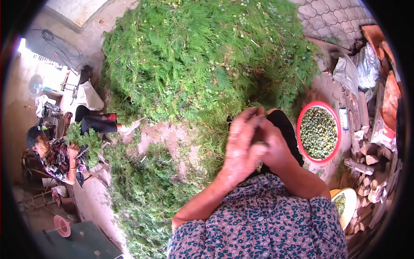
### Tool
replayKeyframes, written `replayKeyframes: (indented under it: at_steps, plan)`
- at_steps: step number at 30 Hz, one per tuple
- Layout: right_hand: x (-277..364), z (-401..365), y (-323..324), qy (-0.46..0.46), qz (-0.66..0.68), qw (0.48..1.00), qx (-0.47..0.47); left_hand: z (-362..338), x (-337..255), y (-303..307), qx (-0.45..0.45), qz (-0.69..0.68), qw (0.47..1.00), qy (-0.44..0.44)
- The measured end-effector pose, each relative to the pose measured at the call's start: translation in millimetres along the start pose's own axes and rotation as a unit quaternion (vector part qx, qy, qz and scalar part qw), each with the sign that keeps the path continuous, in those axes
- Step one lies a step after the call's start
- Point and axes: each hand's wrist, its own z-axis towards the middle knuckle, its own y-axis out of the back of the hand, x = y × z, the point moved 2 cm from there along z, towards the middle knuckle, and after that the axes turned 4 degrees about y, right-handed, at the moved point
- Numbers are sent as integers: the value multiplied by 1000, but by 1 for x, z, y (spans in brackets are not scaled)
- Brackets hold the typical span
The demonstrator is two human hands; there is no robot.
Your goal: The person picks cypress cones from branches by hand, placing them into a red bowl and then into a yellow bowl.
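My left hand [239, 144] and my right hand [275, 146] come together in front of my lap, overlapping in this view. Both have curled fingers with the tips pressed close to each other, and I cannot tell what is pinched between them. Just beyond and left of them are feathery green conifer sprigs [213, 123]. Behind rises a large heap of cut conifer branches [194, 56], dotted with small pale cones. To the right of my hands stands a red-rimmed basin [299, 134] filled with small round green cones [319, 131].
Another pile of green sprigs [151, 194] lies left of my lap. A yellow basin [351, 207] sits by my right elbow, near stacked firewood [368, 172] and plastic sacks [366, 64]. At left a seated person [51, 159] holds a leafy branch [85, 140].
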Motion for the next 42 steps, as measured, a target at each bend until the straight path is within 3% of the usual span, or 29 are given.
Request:
replayKeyframes:
  at_steps: [1,2,3,4,6,8,10,12,14,16,18,20,23,25,26,28,30,31,32,34,37,38,40,42]
  plan:
    - [7,1,11,109,-132,981,88,-1,-5,-10,13,-8,1000,-6]
    - [5,-4,20,-118,147,982,-20,-2,-9,-18,28,-17,999,-12]
    - [8,-2,34,-176,154,969,-80,-5,-6,-24,44,16,997,-69]
    - [9,-2,55,-235,160,948,-141,-10,-13,-21,59,133,987,-74]
    - [-4,-3,106,-227,267,915,-202,-21,5,-23,30,222,974,-37]
    - [-23,-12,173,-187,202,919,-283,-30,13,-23,63,223,973,-3]
    - [-69,-35,264,-161,195,907,-337,-41,20,-26,112,191,974,-35]
    - [-107,-65,345,-179,93,872,-447,-50,20,-30,125,182,974,-47]
    - [-118,-84,399,-211,-277,815,-463,-61,23,-39,212,150,964,-64]
    - [-104,-84,387,-210,-315,822,-426,-62,20,-44,200,182,957,-102]
    - [-80,-68,352,-192,-377,837,-347,-63,27,-48,229,237,923,-196]
    - [-40,-31,254,-123,-230,910,-323,-59,19,-45,238,236,921,-201]
    - [-4,-7,149,-157,-115,978,-73,-46,6,-36,246,242,909,-232]
    - [5,-4,99,-155,-146,971,106,-38,2,-29,231,241,893,-302]
    - [1,-8,85,-164,-168,962,142,-34,-2,-28,224,255,891,-301]
    - [-5,-16,66,-212,-33,968,132,-28,-13,-22,244,238,862,-376]
    - [8,-7,41,-248,45,959,130,-30,-20,-13,276,247,851,-371]
    - [17,-8,32,-287,119,944,107,-31,-25,-10,247,288,846,-374]
    - [24,-3,28,-279,108,950,86,-28,-28,-10,215,321,837,-388]
    - [28,12,28,-289,167,943,-11,-30,-28,1,190,300,860,-367]
    - [17,46,31,-224,256,938,70,-37,-30,23,140,295,889,-321]
    - [16,54,35,-215,253,941,69,-36,-26,28,145,300,894,-300]
    - [19,68,34,-207,254,943,60,-33,-10,33,64,302,914,-262]
    - [21,79,33,-198,256,945,56,-25,12,40,0,260,951,-169]
